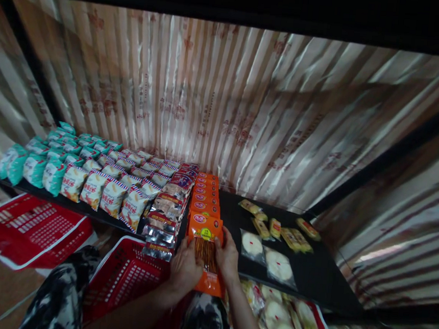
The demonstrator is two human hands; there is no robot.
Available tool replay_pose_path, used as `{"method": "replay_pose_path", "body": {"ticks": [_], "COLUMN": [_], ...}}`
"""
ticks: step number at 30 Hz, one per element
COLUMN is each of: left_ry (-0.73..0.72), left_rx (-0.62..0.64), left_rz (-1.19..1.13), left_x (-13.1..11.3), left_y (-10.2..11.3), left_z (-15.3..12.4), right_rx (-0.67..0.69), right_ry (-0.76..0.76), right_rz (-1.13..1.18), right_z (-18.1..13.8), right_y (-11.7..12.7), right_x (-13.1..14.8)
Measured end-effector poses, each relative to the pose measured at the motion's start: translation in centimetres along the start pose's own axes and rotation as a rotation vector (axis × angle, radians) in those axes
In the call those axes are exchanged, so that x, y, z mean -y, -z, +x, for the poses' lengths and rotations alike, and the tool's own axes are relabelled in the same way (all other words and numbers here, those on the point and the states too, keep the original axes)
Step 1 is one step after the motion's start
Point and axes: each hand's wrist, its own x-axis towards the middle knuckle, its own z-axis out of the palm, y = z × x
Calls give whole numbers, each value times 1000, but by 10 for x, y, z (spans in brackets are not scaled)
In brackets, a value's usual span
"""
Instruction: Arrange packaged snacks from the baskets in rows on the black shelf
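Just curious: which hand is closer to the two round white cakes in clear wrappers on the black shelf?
The right. The right hand grips the orange snack packet left of the cakes; the left hand holds the packet's other side, farther.

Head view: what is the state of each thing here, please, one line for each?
orange packet: held by both sides, at the front edge of the shelf.
left hand: shut on the orange packet.
right hand: shut on the orange packet.
orange row: lying overlapped, front to back.
round cakes: wrapped, flat on the shelf.
red basket: upright below the shelf.
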Motion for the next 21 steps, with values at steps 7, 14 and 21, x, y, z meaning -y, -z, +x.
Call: {"method": "replay_pose_path", "body": {"ticks": [7,14,21], "left_ry": [103,85,49], "left_rx": [29,-30,-47], "left_rz": [141,193,293], "left_x": [-12,-4,-5], "left_y": [0,-8,-12], "left_z": [19,30,32], "right_rx": [50,66,42], "right_ry": [-55,-38,-13], "right_rz": [-236,-339,-388], "right_z": [13,16,18], "right_y": [-9,-13,-15], "right_x": [9,12,5]}}
